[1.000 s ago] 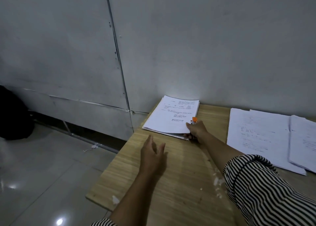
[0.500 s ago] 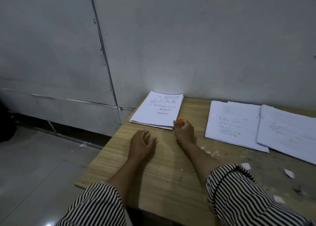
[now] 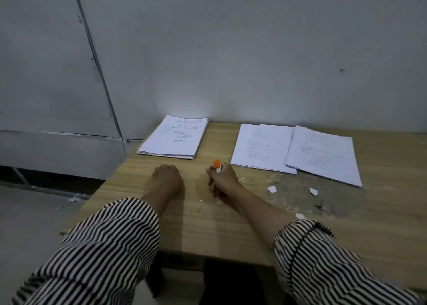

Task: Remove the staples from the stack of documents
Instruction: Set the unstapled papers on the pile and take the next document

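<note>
A stack of printed documents (image 3: 174, 138) lies at the table's far left corner, against the wall. My right hand (image 3: 223, 177) rests on the wooden table (image 3: 208, 223) in front of it and grips a small tool with an orange tip (image 3: 216, 165). My left hand (image 3: 166, 176) rests on the table to the left, fingers curled under, holding nothing. Both hands are apart from the stack. Two more sets of papers lie to the right: one at the middle (image 3: 263, 148) and one further right (image 3: 323, 154).
Torn paper scraps (image 3: 272, 189) and crumbs lie on a worn grey patch (image 3: 323, 200) of the table right of my right hand. The grey wall (image 3: 254, 50) runs just behind the papers. The table's left edge drops to a tiled floor (image 3: 27, 223).
My right hand has drawn back from the stack's near corner with the orange-tipped tool. My left hand has also pulled back and curled its fingers. The view has shifted right.
</note>
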